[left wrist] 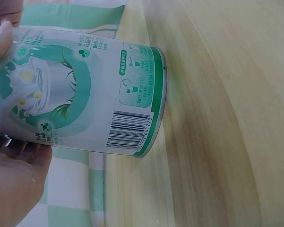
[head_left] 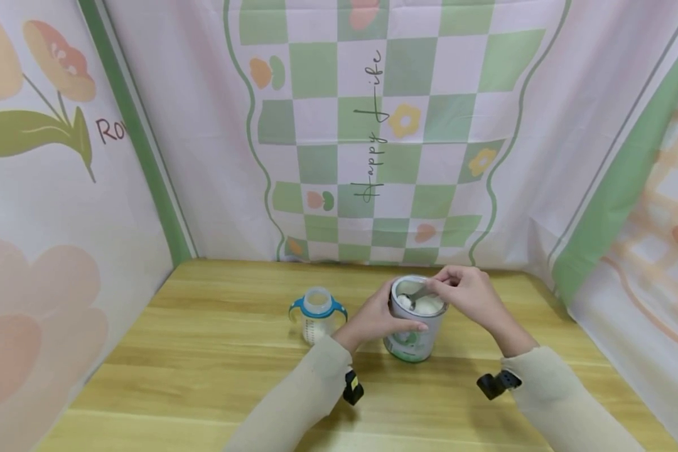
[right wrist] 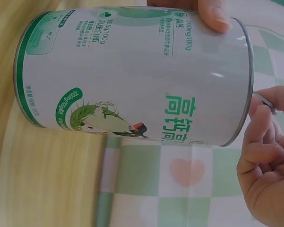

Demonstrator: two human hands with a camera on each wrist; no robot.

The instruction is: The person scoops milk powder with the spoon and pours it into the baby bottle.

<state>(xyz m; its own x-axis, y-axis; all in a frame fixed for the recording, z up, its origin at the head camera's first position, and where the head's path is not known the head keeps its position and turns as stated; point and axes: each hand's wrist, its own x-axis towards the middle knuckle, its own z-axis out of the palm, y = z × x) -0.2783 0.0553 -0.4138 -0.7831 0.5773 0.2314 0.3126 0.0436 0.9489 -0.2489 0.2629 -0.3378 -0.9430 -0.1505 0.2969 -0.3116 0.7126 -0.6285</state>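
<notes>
An open white and green powder can point(head_left: 415, 336) stands on the wooden table point(head_left: 203, 364), white powder showing inside. My left hand point(head_left: 381, 317) grips its side, thumb on the near wall; the can point(left wrist: 85, 90) fills the left wrist view. My right hand point(head_left: 469, 292) pinches the handle of a metal scoop point(head_left: 415, 296) whose bowl lies in the powder. The right wrist view shows the can point(right wrist: 132, 75) and the right fingers point(right wrist: 267, 156) by its rim. A baby bottle point(head_left: 317, 315) with blue handles, no cap, and some white content stands left of the can.
Patterned cloth walls point(head_left: 373, 144) enclose the table on the back, left and right. Bare tabletop lies left of the bottle and in front of the can. A small black wrist device point(head_left: 498, 383) shows at each sleeve.
</notes>
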